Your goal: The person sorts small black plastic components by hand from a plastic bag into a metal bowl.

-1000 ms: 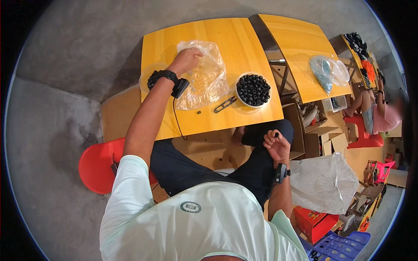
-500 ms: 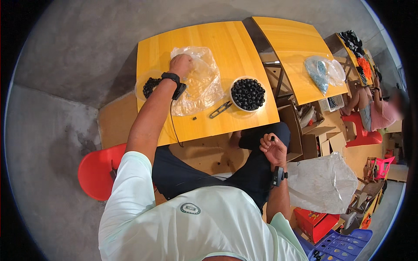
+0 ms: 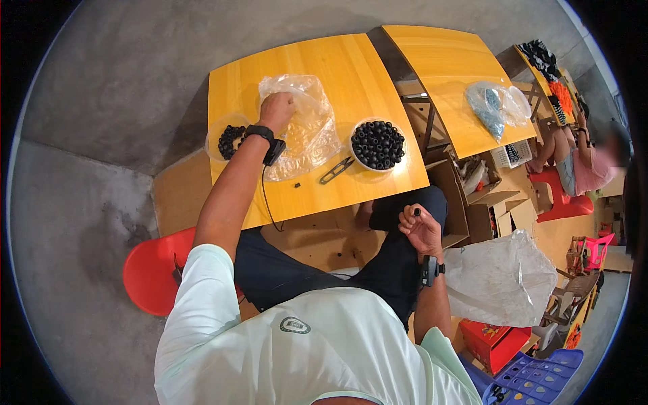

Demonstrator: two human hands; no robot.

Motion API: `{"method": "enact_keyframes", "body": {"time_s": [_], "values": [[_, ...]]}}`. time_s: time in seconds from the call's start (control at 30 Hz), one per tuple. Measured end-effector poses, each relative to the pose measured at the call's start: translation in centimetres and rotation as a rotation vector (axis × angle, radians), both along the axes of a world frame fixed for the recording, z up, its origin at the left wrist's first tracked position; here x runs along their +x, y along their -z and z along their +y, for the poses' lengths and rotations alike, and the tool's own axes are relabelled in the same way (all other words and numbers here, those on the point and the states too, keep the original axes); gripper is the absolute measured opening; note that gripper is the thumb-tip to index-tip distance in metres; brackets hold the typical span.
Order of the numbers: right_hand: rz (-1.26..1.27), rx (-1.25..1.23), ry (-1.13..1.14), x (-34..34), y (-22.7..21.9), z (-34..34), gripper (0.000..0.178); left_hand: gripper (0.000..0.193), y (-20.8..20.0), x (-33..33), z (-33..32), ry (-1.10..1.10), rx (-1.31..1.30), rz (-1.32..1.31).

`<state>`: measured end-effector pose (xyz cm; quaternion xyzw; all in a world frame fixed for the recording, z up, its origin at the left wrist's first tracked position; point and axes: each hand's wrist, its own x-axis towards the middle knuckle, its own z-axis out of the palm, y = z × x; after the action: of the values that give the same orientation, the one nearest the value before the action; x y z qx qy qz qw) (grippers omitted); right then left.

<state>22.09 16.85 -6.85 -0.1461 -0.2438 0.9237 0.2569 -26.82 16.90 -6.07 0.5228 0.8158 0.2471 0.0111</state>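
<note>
At a yellow wood-grain table (image 3: 341, 57), a person in a pale mint shirt (image 3: 304, 354) sits with arms spread apart. The left hand (image 3: 277, 111) rests, fingers curled in, on a crumpled clear plastic bag (image 3: 307, 138) spread over the tabletop; whether the fingers are clamped on the film or on something within it cannot be told, since the back of the hand hides them. The right hand (image 3: 421, 228), palm up above the thigh, pinches a small black cylindrical piece (image 3: 417, 212) between thumb and fingers, its end turned upward, a grip that seems to suit so small an object and leaves its tip exposed.

Flanking the bag are a clear round plastic container (image 3: 209, 140) with a few black pieces (image 3: 225, 145), partly behind the left wrist, and a white round tub (image 3: 375, 168) heaped with black ringlike beads (image 3: 378, 143). Both stand within arm's reach, presumably for easy picking, their walls keeping the rollable contents together. Dark metal thread snips (image 3: 336, 171) lie just beside the tub, probably to be handy; one loose black bead (image 3: 297, 185) sits near the table's front edge. A black strapped device (image 3: 274, 152) rides the left wrist, leaving the fingers free.
</note>
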Motion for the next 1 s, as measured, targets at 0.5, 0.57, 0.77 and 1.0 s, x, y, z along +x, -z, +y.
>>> {"method": "enact_keyframes", "body": {"time_s": [0.5,0.57,0.77,1.0], "values": [[-0.141,0.081,-0.057,-4.2,-1.1,-3.3,0.023,0.012,-6.4,14.1,-12.6,0.129,0.164,-0.861],[-0.120,0.078,-0.100,-5.6,-1.8,-4.1,0.024,0.012,-7.3,16.9,-13.9,0.140,0.139,-0.885],[-0.106,0.058,-0.124,-6.9,-3.1,-6.3,0.025,0.011,-9.4,23.9,-15.4,0.373,0.195,-0.883],[-0.091,0.001,-0.106,-6.9,-2.2,-7.8,0.022,0.011,-9.1,25.6,-15.8,0.387,0.199,-0.781]]}}
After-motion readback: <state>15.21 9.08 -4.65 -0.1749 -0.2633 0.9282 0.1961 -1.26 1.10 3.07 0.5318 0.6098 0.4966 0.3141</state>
